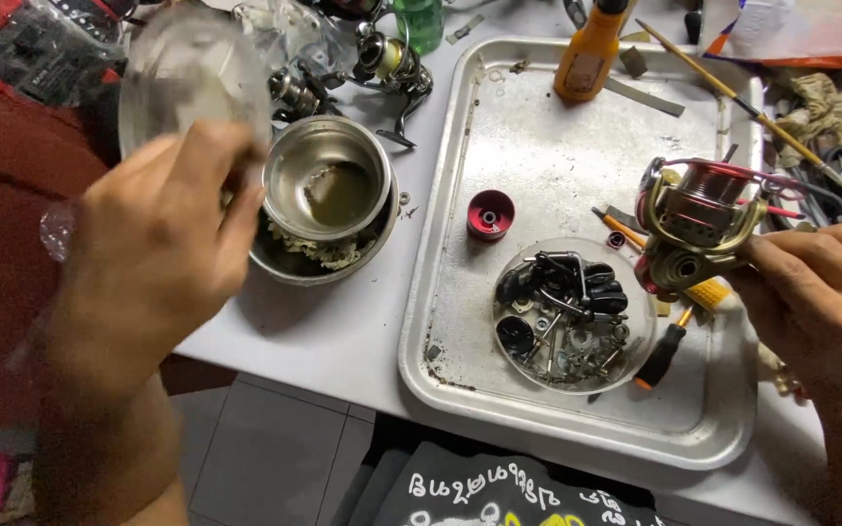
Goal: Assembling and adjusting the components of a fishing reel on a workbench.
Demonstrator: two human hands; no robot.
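My right hand [821,292] grips a gold and red fishing reel [699,224] above the right side of a metal tray [557,127]. My left hand [148,253] is raised and blurred at the left, holding a clear round lid or dish [187,78] by its edge. Just right of that hand, a small steel bowl [328,180] with murky liquid rests inside a larger steel bowl [289,263]. On the tray, a clear round dish [572,312] holds several small dark reel parts and screws. A red knob-like part [490,214] lies beside it.
An orange bottle [592,49] stands at the tray's back edge, a long brush [723,93] slants across its right corner. A black and orange screwdriver [663,356] lies by the dish. Another reel [392,63] and a green bottle [421,19] sit behind the bowls.
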